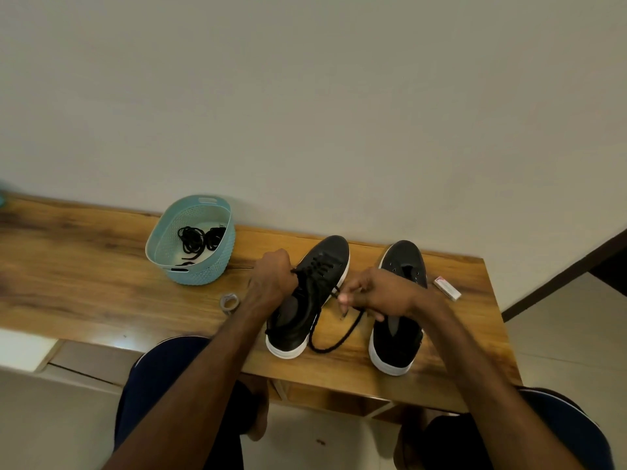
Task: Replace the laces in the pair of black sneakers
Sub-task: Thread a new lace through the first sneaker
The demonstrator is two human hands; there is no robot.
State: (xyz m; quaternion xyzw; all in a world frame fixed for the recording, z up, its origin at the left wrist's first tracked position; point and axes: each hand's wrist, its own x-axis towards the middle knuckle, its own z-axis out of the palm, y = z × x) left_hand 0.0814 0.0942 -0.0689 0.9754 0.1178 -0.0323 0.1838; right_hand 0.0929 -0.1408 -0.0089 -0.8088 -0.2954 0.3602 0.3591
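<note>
From my remote seat, the wooden table (84,283) runs wide and bare toward 9 o'clock, while its right edge lies close beyond a small white box (448,288). Both shoes have their heels near the table's near edge, toes toward the wall (305,96).

The laced sneaker (325,266) sits mid-table, with the second sneaker (402,337) at its 3 o'clock, a strip of bare wood between them. A light blue basket (210,276) holding spare black laces (200,237) stands at the laced sneaker's 10 o'clock, and a tape roll (230,302) lies at its 9 o'clock.

My left hand (273,279) is clenched around the black lace (336,340) at the sneaker's 9 o'clock side. My right hand (376,293) pinches the same lace at the 3 o'clock side, over the gap between the shoes. Below that pinch the lace droops in a loop onto the wood at 5 o'clock.
</note>
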